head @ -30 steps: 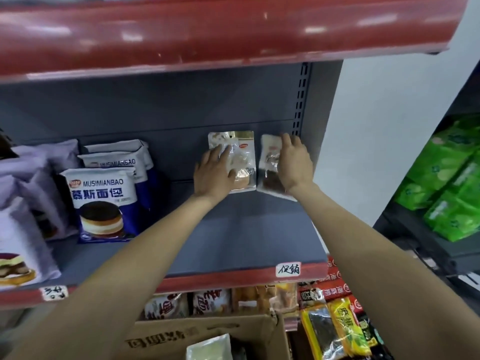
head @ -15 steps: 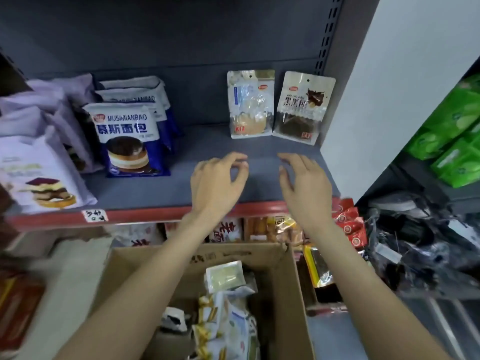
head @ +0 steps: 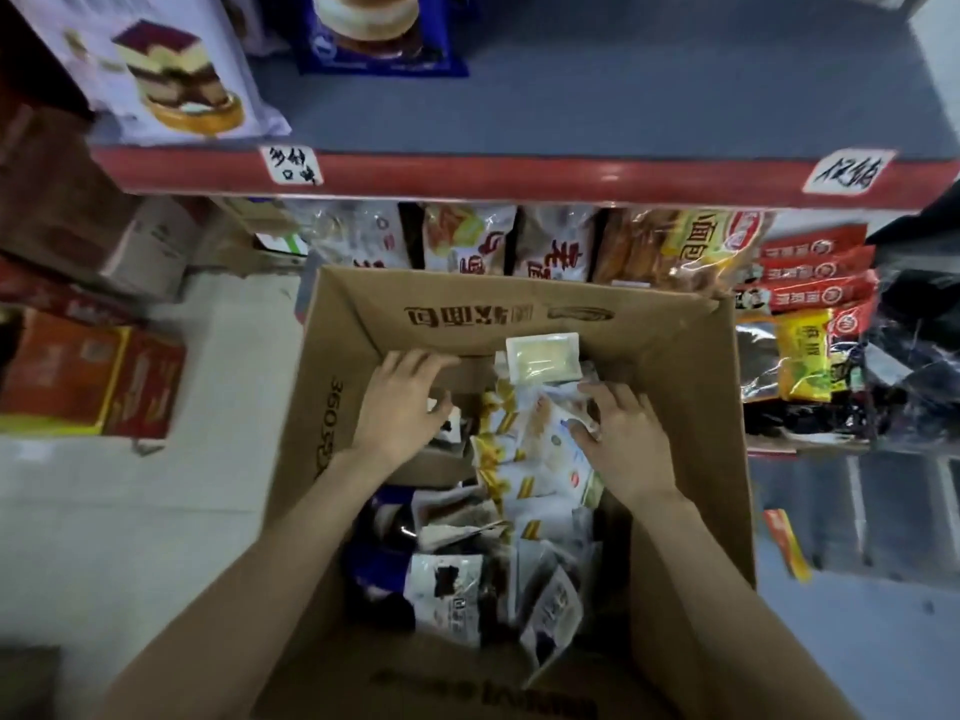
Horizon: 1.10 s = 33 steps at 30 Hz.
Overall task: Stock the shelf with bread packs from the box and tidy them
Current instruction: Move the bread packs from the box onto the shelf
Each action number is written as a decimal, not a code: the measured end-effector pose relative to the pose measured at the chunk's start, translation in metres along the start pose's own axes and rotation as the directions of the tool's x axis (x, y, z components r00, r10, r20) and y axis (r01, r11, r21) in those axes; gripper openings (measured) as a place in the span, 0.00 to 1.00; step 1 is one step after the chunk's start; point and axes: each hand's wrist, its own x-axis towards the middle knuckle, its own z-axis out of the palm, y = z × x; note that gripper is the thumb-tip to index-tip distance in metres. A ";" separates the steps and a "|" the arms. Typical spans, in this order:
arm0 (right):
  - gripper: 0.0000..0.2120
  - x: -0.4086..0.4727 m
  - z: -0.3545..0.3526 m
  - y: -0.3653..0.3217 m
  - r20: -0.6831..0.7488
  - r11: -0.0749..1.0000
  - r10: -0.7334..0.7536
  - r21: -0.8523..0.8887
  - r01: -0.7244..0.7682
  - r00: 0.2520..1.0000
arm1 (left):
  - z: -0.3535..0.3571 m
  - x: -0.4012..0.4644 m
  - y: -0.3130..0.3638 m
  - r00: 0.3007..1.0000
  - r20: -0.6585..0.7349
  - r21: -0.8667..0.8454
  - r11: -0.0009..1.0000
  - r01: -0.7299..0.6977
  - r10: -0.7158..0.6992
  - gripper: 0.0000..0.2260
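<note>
Both hands inside the cardboard box [head: 332, 407], which stands on the floor below the shelf [head: 597, 116]. Left hand [head: 402, 407] at the box's far-left inner side — fingers loosely spread, grasping nothing. Right hand [head: 626, 439] rests on the bread packs [head: 524, 459] heaped in the box's middle; fingers bent over a white-and-gold pack — whether they grip it, cannot tell.

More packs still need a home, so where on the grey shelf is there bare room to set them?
The grey shelf lies bare from the blue pack rightward, along its red front edge. Its left end is crowded by the blue pack and the cake-picture pack. The cardboard box is packed, with both hands inside.
</note>
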 end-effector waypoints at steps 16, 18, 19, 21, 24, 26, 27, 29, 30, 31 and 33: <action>0.10 -0.024 0.083 0.021 -0.045 0.728 0.632 0.375 -0.573 0.774 | 0.117 0.089 0.019 0.969 0.224 -0.312 0.935 0.171 -0.102 0.29; 0.09 -0.030 0.078 0.024 -0.141 0.762 0.606 0.383 -0.521 0.783 | 0.130 0.104 0.025 0.966 0.231 -0.335 0.923 0.192 -0.117 0.29; 0.07 -0.033 0.076 0.025 -0.170 0.777 0.591 0.384 -0.499 0.788 | 0.136 0.109 0.027 0.967 0.215 -0.338 0.918 0.206 -0.137 0.27; 0.06 -0.036 0.072 0.028 -0.228 0.810 0.553 0.371 -0.453 0.802 | 0.141 0.110 0.031 0.975 0.157 -0.334 0.920 0.205 -0.160 0.23; 0.06 -0.037 0.063 0.033 -0.322 0.861 0.493 0.311 -0.402 0.808 | 0.139 0.097 0.034 1.000 0.029 -0.290 0.957 0.014 -0.006 0.11; 0.05 -0.038 0.056 0.036 -0.364 0.882 0.466 0.267 -0.389 0.807 | 0.136 0.079 0.030 0.992 -0.061 -0.242 0.962 -0.122 0.110 0.07; 0.05 -0.039 0.052 0.038 -0.368 0.886 0.461 0.250 -0.392 0.808 | 0.137 0.067 0.024 0.984 -0.088 -0.217 0.962 -0.168 0.152 0.05; 0.04 -0.039 0.048 0.042 -0.354 0.889 0.457 0.224 -0.400 0.816 | 0.145 0.045 0.010 0.973 -0.060 -0.217 0.948 -0.231 0.223 0.06; 0.05 -0.039 0.047 0.043 -0.339 0.886 0.461 0.222 -0.406 0.820 | 0.149 0.037 0.006 0.970 0.022 -0.237 0.944 -0.229 0.241 0.11; 0.05 -0.037 0.047 0.044 -0.328 0.883 0.467 0.224 -0.413 0.821 | 0.153 0.033 0.004 0.965 0.127 -0.277 0.942 -0.188 0.230 0.15; 0.05 -0.033 0.048 0.045 -0.322 0.884 0.467 0.213 -0.417 0.824 | 0.154 0.037 0.011 0.962 0.241 -0.387 0.922 -0.023 0.126 0.18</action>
